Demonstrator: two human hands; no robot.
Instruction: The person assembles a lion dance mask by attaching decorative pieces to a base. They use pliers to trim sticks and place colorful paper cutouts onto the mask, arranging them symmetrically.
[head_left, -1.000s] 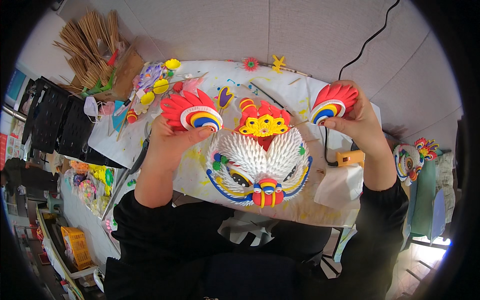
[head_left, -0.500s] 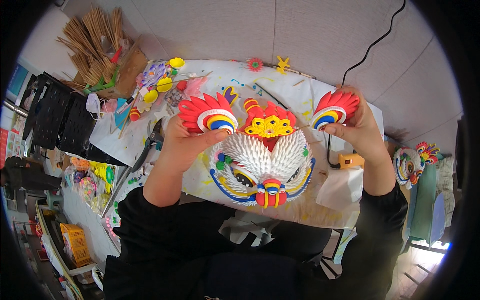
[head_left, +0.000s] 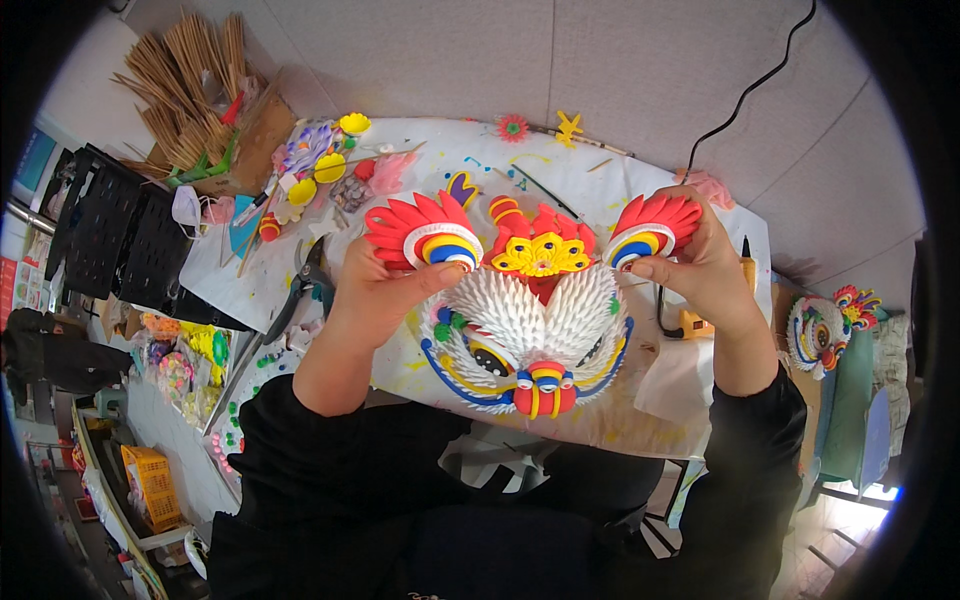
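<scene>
A lion-dance head (head_left: 540,318) covered in white spiky scales lies face up on the table, with blue and yellow trim, a red mouth and nose part, and a yellow-and-red flower crest (head_left: 541,253) on its top. My left hand (head_left: 378,305) pinches one red-feathered ear piece (head_left: 412,222) at the head's upper left. Its match, another red-feathered ear piece (head_left: 655,222), is gripped by my right hand (head_left: 705,275) at the upper right. Both pieces have white, yellow and blue rings. Whether either one touches the head, I cannot tell.
Black-handled pliers (head_left: 298,290) lie left of my left forearm. Clay flowers (head_left: 318,150) and a box of bamboo sticks (head_left: 245,140) are at the far left. A yellow-orange block (head_left: 697,324) with a black cord sits by my right wrist. Another lion head (head_left: 818,335) stands at the right.
My right hand has moved left with its ear piece, closer to the lion head. The left hand and its ear piece have shifted slightly right and down.
</scene>
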